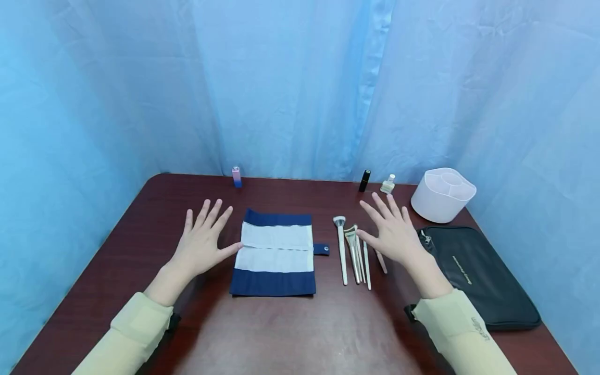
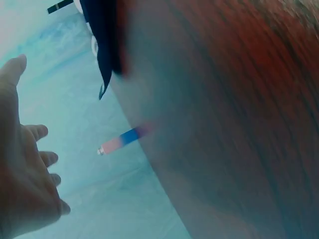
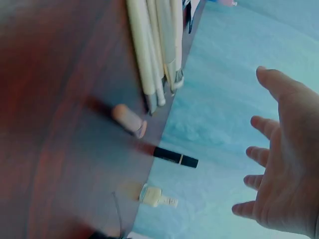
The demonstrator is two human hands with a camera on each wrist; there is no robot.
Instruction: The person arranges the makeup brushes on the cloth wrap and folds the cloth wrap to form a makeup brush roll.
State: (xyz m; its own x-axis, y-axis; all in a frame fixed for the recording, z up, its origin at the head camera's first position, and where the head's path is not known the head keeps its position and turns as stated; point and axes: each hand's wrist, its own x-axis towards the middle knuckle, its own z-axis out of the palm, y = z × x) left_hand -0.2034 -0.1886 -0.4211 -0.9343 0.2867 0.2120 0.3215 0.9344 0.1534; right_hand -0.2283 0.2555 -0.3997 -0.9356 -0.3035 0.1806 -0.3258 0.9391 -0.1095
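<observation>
Broadly, a dark red-brown table (image 1: 290, 333) is seen against blue curtains. At the right edge a black zip pouch (image 1: 483, 276) is laid flat; gold writing is printed on it but is too small to be read. Left of centre a navy and white fabric roll (image 1: 274, 252) is spread open, with its snap tab pointing right. At the far right a white divided holder (image 1: 442, 194) is set.

Both hands are held spread, palms down, with nothing gripped. The left hand (image 1: 201, 242) is placed just left of the fabric roll, its thumb tip at the roll's left edge. The right hand (image 1: 394, 232) is held above the right side of a row of makeup brushes (image 1: 353, 252), which lies between the roll and the pouch.

Along the far edge a pink and blue tube (image 1: 236, 176), a black tube (image 1: 364, 180) and a small clear bottle (image 1: 388, 184) are stood.
</observation>
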